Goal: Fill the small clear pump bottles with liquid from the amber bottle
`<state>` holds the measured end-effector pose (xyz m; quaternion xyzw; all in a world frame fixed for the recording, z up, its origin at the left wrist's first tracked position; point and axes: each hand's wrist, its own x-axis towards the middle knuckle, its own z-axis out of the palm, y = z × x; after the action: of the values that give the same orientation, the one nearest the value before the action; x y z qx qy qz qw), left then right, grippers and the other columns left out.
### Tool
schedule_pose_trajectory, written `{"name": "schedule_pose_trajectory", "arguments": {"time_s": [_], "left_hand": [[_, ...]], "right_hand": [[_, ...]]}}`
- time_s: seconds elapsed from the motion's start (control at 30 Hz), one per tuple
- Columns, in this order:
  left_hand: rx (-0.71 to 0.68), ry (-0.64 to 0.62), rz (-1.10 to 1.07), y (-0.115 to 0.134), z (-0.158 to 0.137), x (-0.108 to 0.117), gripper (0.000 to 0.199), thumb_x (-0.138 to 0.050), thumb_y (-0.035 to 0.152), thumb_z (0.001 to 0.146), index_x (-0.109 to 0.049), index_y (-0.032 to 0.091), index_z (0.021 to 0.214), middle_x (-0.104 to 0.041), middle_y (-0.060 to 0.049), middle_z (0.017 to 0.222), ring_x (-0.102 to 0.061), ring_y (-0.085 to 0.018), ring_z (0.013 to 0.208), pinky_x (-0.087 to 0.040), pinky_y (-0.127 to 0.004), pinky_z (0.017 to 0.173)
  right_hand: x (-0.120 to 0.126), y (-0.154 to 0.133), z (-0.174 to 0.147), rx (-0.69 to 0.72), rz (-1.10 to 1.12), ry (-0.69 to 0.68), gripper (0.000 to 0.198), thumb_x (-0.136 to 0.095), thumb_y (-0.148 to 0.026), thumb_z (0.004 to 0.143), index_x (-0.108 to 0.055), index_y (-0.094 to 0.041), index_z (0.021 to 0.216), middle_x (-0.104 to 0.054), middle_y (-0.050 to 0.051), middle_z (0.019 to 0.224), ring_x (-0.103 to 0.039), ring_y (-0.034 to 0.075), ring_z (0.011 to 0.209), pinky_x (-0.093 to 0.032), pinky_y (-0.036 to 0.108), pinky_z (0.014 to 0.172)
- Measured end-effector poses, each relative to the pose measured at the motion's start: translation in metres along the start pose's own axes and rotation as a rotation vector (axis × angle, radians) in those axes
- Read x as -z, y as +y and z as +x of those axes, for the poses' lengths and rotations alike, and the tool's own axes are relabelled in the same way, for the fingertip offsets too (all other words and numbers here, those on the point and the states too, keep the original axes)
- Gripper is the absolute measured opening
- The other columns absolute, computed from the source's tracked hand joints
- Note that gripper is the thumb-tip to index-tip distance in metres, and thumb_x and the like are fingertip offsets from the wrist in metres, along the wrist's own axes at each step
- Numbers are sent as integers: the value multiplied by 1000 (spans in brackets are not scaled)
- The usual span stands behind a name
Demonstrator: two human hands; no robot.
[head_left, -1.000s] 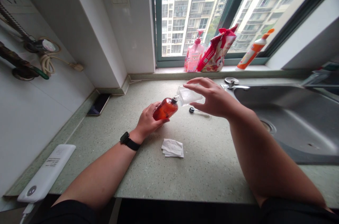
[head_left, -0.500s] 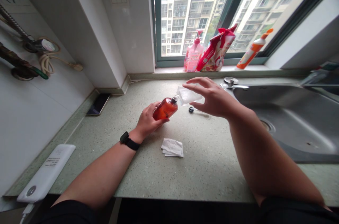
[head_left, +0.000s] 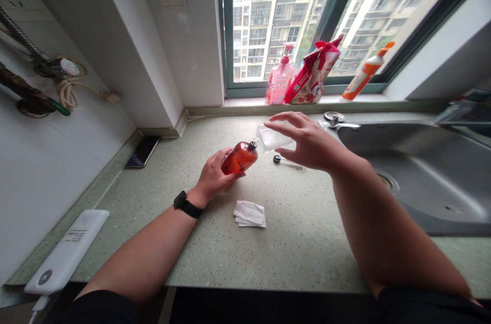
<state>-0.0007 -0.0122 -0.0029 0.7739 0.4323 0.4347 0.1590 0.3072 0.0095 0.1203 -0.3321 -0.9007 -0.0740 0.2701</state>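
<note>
My left hand (head_left: 218, 173) is wrapped round an amber bottle (head_left: 240, 158), which leans to the right with its dark neck up. In my right hand (head_left: 307, 140) is a clear bottle (head_left: 270, 137), tipped nearly on its side. Its mouth meets the neck of the amber bottle, though the exact join is too small to make out. Beneath the clear bottle a black pump top (head_left: 276, 159) with a pale tube lies on the counter. Nearer me rests a folded white tissue (head_left: 250, 213).
A steel sink (head_left: 422, 160) with a tap (head_left: 337, 120) takes up the right side. A phone (head_left: 142, 152) and a white power bank (head_left: 67, 250) lie on the left. On the sill stand a pink pump bottle (head_left: 280, 84), a red bag (head_left: 312, 76) and an orange-white bottle (head_left: 364, 76).
</note>
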Motion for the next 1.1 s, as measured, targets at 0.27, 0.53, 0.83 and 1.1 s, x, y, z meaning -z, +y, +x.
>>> {"name": "schedule_pose_trajectory", "arguments": {"time_s": [0.27, 0.53, 0.83, 1.1], "left_hand": [[-4, -9, -4, -1, 0, -1, 79, -88, 64, 84, -60, 24, 145, -75, -14, 135, -75, -33, 119, -60, -53, 106], [0, -7, 0, 0, 0, -1, 79, -88, 64, 83, -61, 24, 145, -75, -14, 134, -75, -33, 119, -60, -54, 106], [-13, -3, 1, 0, 0, -1, 78, -87, 65, 84, -60, 24, 145, -75, -13, 134, -75, -33, 119, -61, -53, 106], [-11, -4, 17, 0, -1, -1, 78, -89, 63, 83, -60, 25, 145, -75, -13, 133, -75, -32, 117, -62, -52, 104]], "right_hand": [[1, -1, 0, 9, -3, 3, 67, -74, -21, 91, -59, -34, 156, -65, 13, 148, -63, 35, 134, -55, 63, 114], [1, 0, -1, 16, -9, 3, 71, -73, -20, 91, -57, -36, 158, -65, 12, 148, -64, 35, 134, -55, 63, 114], [2, -1, -1, 12, -9, -6, 75, -74, -19, 90, -55, -38, 160, -64, 11, 151, -63, 36, 136, -54, 64, 115], [2, -3, 0, 18, -15, 5, 75, -73, -19, 90, -54, -39, 160, -65, 10, 150, -62, 36, 136, -53, 64, 116]]}}
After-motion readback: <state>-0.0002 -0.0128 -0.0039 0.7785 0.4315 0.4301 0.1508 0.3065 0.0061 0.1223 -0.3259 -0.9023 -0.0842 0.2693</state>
